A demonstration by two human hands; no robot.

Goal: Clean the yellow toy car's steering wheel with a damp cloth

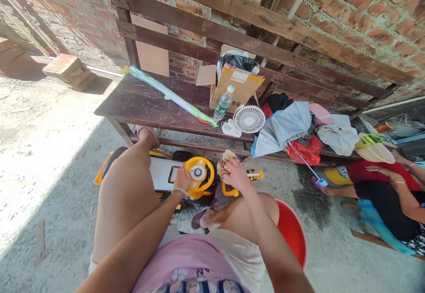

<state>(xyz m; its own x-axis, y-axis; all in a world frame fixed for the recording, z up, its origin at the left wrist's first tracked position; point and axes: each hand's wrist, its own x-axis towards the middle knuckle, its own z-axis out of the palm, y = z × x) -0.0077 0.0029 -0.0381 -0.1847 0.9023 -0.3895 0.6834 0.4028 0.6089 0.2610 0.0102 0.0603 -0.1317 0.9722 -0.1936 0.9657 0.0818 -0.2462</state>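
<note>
Below me stands a yellow, white and black ride-on toy car (159,172) with a yellow steering wheel (211,175). My left hand (182,180), with a beaded bracelet at the wrist, is closed at the wheel's left rim. To the right of the wheel, my right hand (237,175) grips a crumpled beige and brown rag (224,164) that looks soiled. It is held over the front end of the car, where a yellow part (229,190) sticks out. The fingertips of my right hand are partly hidden by the rag.
Behind the car, a dark wooden bench (146,100) holds a wrapped long item (172,96), water bottle (223,102), carton (237,87), white fan (249,119) and grey umbrella (282,127). A red tub (292,233) stands beside my leg. Another person (381,191) sits at right.
</note>
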